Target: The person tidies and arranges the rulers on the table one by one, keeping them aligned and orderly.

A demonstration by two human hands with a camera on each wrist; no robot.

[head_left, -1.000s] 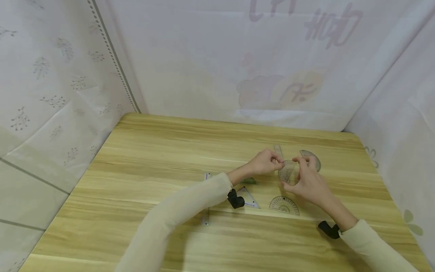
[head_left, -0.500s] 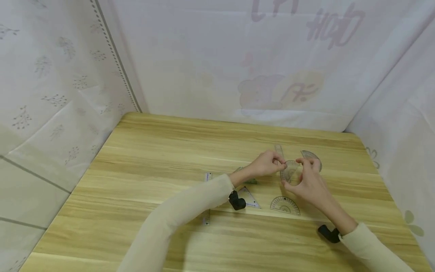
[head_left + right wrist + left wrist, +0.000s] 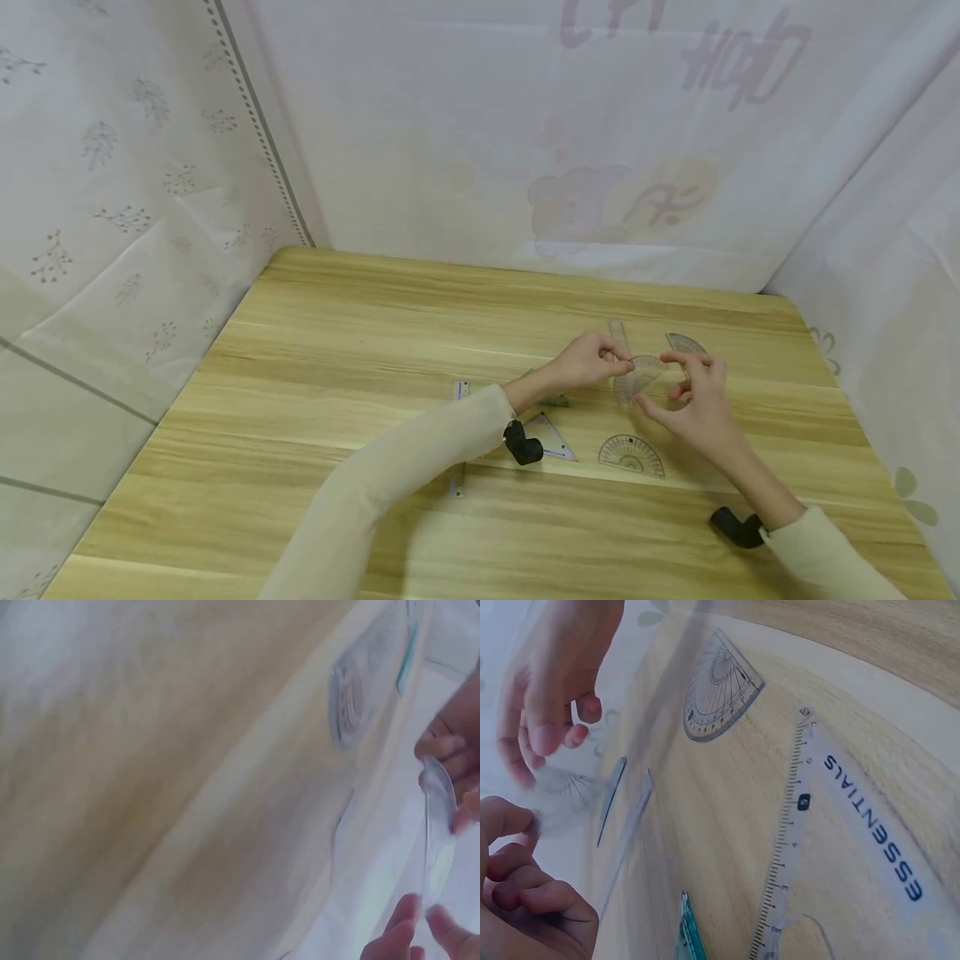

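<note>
Above the table, a clear half-round protractor (image 3: 636, 380) is between both hands. The left hand (image 3: 588, 362) pinches its edge between thumb and forefinger, the other fingers curled in. The right hand (image 3: 701, 410) has thumb and forefinger spread, their tips at the protractor's straight side. In the left wrist view the held protractor (image 3: 574, 796) looks blurred. It appears nearly edge-on in the right wrist view, where the right hand's fingertips (image 3: 405, 919) are at its lower end. A clear ruler (image 3: 618, 332) lies just beyond the left hand, and another protractor (image 3: 684, 342) lies behind the right fingers.
Nearer the front lie another protractor (image 3: 632, 456) and a clear set square (image 3: 862, 832) marked ESSENTIALS. A green-edged set square (image 3: 555, 400) and a second ruler (image 3: 459, 482) are partly covered by the left arm. Pale curtains (image 3: 450, 150) hang behind the wooden table (image 3: 337, 333).
The right hand has shifted slightly right and its fingertips have moved along the protractor's edge. The protractor has turned a little; the left hand keeps its pinch in nearly the same place.
</note>
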